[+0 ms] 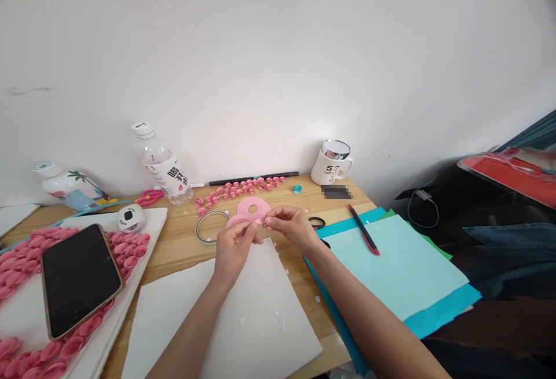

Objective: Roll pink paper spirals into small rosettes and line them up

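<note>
My left hand (pixel 236 244) and my right hand (pixel 292 227) meet over the table, fingertips pinched together on a small pink paper strip (pixel 260 221). Fingers cover much of the strip. Just behind them lie flat pink paper spirals (pixel 253 201), partly hidden by my hands. Beside my left hand is a roll of clear tape (pixel 200 231). A white sheet (pixel 256 315) with small scraps on it spreads under my forearms. Further back, several little rolled pink paper roses (pixel 234 189) stand in rows.
At left, a phone (pixel 82 280) rests on a white board edged with pink paper roses (pixel 72 347). A clear bottle (pixel 163 164) and a white mug (pixel 332 161) stand by the wall. Right are light-blue paper (pixel 391 269), a pen (pixel 364 229) and dark-handled scissors (pixel 319 222).
</note>
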Tool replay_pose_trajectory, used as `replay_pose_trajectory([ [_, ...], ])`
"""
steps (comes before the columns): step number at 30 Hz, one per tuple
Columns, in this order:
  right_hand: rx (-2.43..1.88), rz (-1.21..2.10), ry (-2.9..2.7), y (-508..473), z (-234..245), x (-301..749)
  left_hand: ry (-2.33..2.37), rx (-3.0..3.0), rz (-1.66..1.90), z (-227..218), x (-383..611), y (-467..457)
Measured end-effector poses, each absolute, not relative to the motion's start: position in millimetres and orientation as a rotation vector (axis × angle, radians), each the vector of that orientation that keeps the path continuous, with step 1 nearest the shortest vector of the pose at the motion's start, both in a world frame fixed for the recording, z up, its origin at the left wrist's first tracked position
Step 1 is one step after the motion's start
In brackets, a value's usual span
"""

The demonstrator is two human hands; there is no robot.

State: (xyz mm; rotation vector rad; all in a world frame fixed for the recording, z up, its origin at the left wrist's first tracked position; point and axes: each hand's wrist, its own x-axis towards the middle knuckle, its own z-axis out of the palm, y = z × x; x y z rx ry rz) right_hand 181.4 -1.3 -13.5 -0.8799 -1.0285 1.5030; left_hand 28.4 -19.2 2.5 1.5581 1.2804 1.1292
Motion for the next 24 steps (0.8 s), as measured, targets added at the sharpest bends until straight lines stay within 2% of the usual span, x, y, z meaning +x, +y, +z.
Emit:
replay_pose_trajectory([
  [6,-0.865,1.569,-0.973,-1.7,-12.7,181.0,1.283,1.505,1.136,-0.5,26.8,-17.6],
  [24,-0.893,1.483,-0.988,2.0,-17.4,183.1,1.271,1.504,1.117,2.2,28.9,-19.1],
])
